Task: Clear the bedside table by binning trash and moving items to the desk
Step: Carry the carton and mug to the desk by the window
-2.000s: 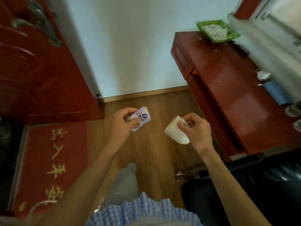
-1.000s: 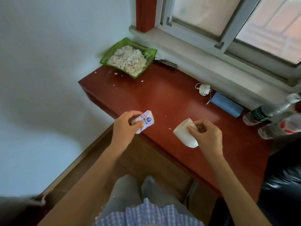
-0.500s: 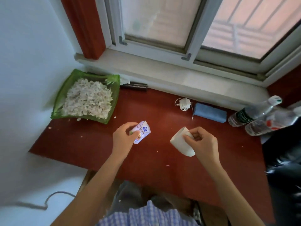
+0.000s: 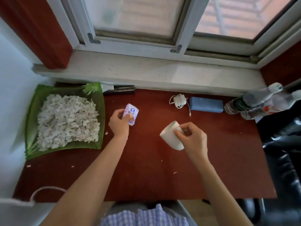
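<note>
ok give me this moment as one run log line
left hand: holds small packet | right hand: holds white cup | both over desk

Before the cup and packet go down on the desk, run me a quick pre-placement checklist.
1. Left hand grip on the small purple-and-white printed packet: ok.
2. Right hand grip on the white ceramic cup: ok.
3. Bare red-brown desk surface below both hands: ok.
4. Cup empty: cannot tell.
5. Packet clear of the green tray of white shreds: ok.
6. Cup clear of the coiled white cable: ok.
</note>
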